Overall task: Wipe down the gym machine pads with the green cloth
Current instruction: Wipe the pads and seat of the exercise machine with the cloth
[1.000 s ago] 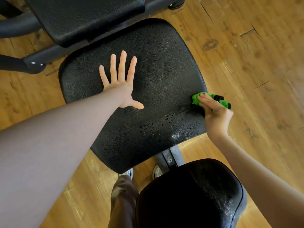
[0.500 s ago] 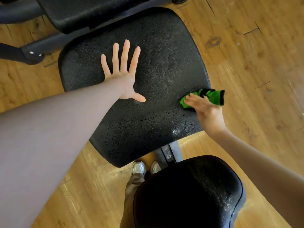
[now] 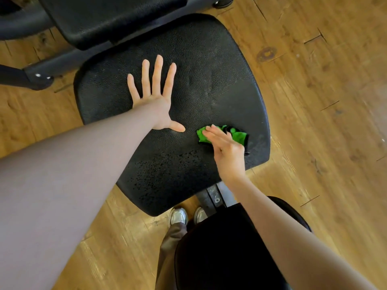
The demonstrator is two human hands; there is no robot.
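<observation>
Wooden plank floor [image 3: 314, 122] under the machine. Large black seat pad [image 3: 209, 65] fills centre of view; its near portion is speckled with droplets. Second black pad [image 3: 226, 254] at lower right, third pad [image 3: 104, 15] at top on a dark metal frame [image 3: 69, 57]. Left hand [image 3: 156, 99] lies flat on the seat pad, fingers straight and spread, grasping nothing. Right hand [image 3: 226, 151] presses the green cloth [image 3: 237, 136] onto the pad near its right edge, fingers extended over it. Two shoes [image 3: 178, 215] visible below the pad.
</observation>
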